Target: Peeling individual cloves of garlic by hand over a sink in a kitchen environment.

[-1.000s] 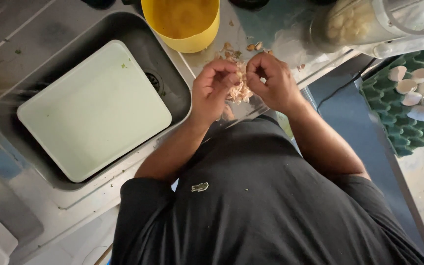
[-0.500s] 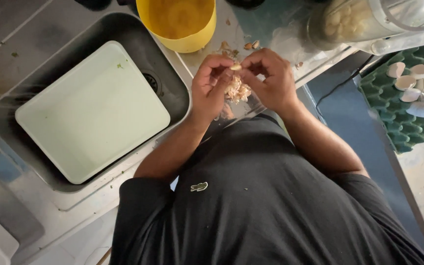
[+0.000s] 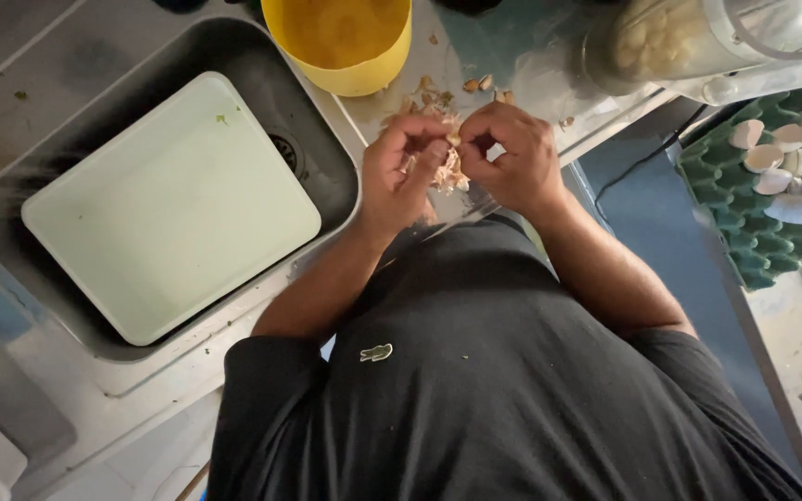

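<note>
My left hand [image 3: 401, 172] and my right hand [image 3: 512, 153] meet over the steel counter, fingertips pinched together on a small garlic clove [image 3: 454, 141]. Below the fingers lies a heap of papery garlic skins [image 3: 447, 176]. More loose skins [image 3: 475, 85] are scattered just beyond the hands, near a yellow bowl [image 3: 350, 46]. My black shirt fills the lower part of the view.
A steel sink [image 3: 67, 158] at left holds a pale green square tray [image 3: 169, 209]. A clear blender jar with peeled cloves [image 3: 661, 37] stands at upper right. A green egg tray with eggshells [image 3: 754, 176] sits at far right, beside the counter edge.
Both hands have stayed together over the skin heap, with the fingers working at the clove. The view has shifted slightly.
</note>
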